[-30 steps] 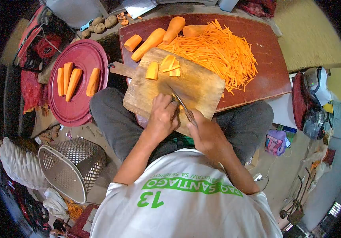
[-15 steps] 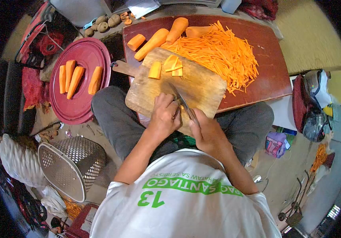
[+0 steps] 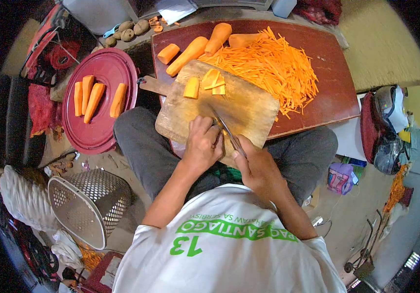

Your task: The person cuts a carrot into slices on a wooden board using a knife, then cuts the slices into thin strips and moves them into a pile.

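My right hand is wrapped round the handle of a knife, whose blade points up and left over the wooden cutting board. Beside the blade, my left hand rests on the board's lower part with its fingers curled; whatever lies under them is hidden. Toward the top of the board are a short carrot chunk and some carrot slices. A large heap of carrot strips lies behind the board, next to whole peeled carrots.
The board sits on a dark red table. A red round lid at left holds several carrot pieces. A perforated basket stands lower left. Potatoes lie at the back, and a purple bag is at right.
The knife blade has shifted slightly beside my left hand. Both hands stay in nearly the same place, and the carrots on the board have not moved.
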A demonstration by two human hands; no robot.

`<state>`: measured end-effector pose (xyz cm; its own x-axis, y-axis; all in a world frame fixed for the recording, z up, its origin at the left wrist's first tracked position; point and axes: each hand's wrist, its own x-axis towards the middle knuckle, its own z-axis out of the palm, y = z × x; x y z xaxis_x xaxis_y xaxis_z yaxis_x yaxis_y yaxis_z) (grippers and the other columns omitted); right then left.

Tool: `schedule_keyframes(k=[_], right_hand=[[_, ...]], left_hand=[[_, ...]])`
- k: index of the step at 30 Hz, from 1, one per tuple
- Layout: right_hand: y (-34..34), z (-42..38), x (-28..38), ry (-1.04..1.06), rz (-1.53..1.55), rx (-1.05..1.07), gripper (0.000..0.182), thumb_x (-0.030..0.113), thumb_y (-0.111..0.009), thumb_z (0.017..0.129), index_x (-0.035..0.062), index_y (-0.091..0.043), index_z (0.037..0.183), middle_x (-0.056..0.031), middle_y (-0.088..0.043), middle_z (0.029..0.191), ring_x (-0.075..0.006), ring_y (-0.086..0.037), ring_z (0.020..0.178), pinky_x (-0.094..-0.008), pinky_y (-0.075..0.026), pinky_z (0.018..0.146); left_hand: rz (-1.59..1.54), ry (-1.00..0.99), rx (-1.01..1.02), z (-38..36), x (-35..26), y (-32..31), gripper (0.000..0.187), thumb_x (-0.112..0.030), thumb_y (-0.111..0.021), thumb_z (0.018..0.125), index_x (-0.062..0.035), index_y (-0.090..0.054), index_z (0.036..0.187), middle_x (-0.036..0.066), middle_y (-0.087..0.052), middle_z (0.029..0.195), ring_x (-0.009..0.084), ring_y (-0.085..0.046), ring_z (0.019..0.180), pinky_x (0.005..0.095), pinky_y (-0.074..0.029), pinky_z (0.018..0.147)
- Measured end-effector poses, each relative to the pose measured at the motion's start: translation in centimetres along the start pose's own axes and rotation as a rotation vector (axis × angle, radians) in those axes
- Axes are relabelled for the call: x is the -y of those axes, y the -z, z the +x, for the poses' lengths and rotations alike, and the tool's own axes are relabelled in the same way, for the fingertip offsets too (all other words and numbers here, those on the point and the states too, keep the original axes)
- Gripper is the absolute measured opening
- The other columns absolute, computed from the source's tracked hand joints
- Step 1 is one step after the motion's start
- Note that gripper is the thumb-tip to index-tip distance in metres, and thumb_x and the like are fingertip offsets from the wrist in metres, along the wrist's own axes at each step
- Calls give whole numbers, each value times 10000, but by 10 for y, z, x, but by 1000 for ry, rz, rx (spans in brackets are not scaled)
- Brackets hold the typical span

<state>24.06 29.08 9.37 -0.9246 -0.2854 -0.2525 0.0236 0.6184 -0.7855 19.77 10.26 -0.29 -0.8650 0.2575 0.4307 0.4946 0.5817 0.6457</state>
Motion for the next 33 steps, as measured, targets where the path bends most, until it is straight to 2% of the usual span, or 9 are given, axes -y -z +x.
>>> schedule_keyframes(k=[8,11,14,17,20,23,29,32,33], right_hand=[[0,-5,6,20,-8,-8,270,180,-556,1079,3,-556,1283,-306,-684,981,-550,-666,945,-603,-507,787],[-10,13,-11,44,-42,-48,286,173,-568,1074,-10,-574,1293,-310,-692,1000,-552,-672,968,-577,-529,805],[0,10,-11,39,58,-47,295,168,-592,1066,-11,-594,1300,-303,-698,1007,-552,-671,995,-533,-546,815],[8,-6,-24,70,17,-128,295,158,-613,1059,-2,-613,1307,-288,-706,1004,-525,-694,979,-488,-554,807],[21,-20,-16,-18,-67,-11,281,143,-627,1060,8,-624,1307,-267,-710,1005,-475,-722,943,-460,-560,801],[14,-23,-32,44,-55,74,279,126,-646,1051,16,-632,1307,-248,-717,1004,-414,-744,896,-435,-566,791],[41,-10,-45,137,-67,-4,278,97,-675,1014,20,-664,1281,-220,-720,961,-348,-751,862,-404,-572,788],[69,9,-61,96,-104,4,334,184,-655,1006,24,-685,1297,-243,-770,1078,-431,-771,971,-468,-606,861],[79,13,-61,114,-75,-25,337,162,-649,992,25,-695,1296,-236,-776,1065,-404,-781,956,-442,-605,856]], left_hand=[[2,-23,-21,-2,2,-1,183,11,-777,750,32,-700,915,179,-577,983,396,-562,964,493,-449,856],[-3,-24,-9,-1,1,0,182,14,-778,748,35,-699,911,178,-581,977,395,-562,961,492,-449,856],[9,-5,-5,-2,0,2,169,16,-779,767,33,-706,918,172,-588,961,390,-569,950,491,-452,858],[-9,18,-69,-7,3,-1,153,14,-781,795,29,-719,934,160,-595,943,382,-576,934,487,-454,856],[13,46,-132,-8,7,1,138,4,-786,814,20,-733,941,150,-614,952,370,-589,934,478,-453,852],[17,66,-216,-5,9,6,142,-4,-793,809,15,-742,940,148,-630,968,363,-598,939,469,-450,853],[80,15,-190,-4,6,11,142,-9,-802,802,1,-746,933,134,-636,962,343,-606,926,461,-443,855],[65,20,-118,-6,3,9,147,-12,-811,797,-8,-743,927,126,-630,953,335,-603,917,461,-438,849],[65,-9,-135,-5,1,8,139,-15,-820,796,-15,-741,911,124,-624,948,326,-599,911,456,-433,845]])
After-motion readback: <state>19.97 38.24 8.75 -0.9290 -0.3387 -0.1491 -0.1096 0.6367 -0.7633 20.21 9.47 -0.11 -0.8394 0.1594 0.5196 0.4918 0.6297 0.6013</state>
